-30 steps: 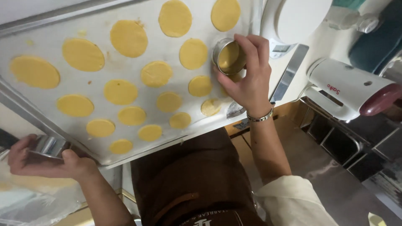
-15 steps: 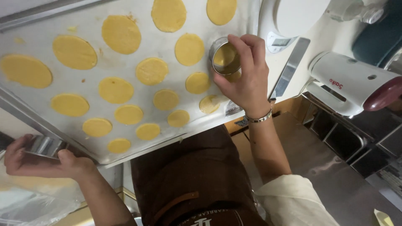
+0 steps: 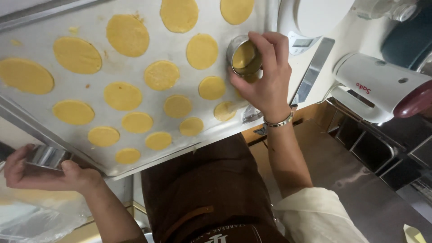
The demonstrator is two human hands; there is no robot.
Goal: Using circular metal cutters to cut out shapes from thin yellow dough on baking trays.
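While right hand (image 3: 265, 81) grips round cutter (image 3: 244, 56), yellow dough rounds (image 3: 122, 96), lined tray (image 3: 40, 117)

A white table (image 3: 346, 40) runs across the upper right, carrying a white kitchen scale (image 3: 310, 18), a flat steel bar (image 3: 313, 69), a white appliance with a dark red end (image 3: 387, 87) and a dark blue vessel (image 3: 409, 40) at the far corner. Below its wooden edge the floor (image 3: 355, 189) is smooth grey and dully reflective, with dark metal shelving (image 3: 382, 148) under the table. Crumpled clear plastic sheeting (image 3: 31, 216) lies at the lower left; the light is soft and even.
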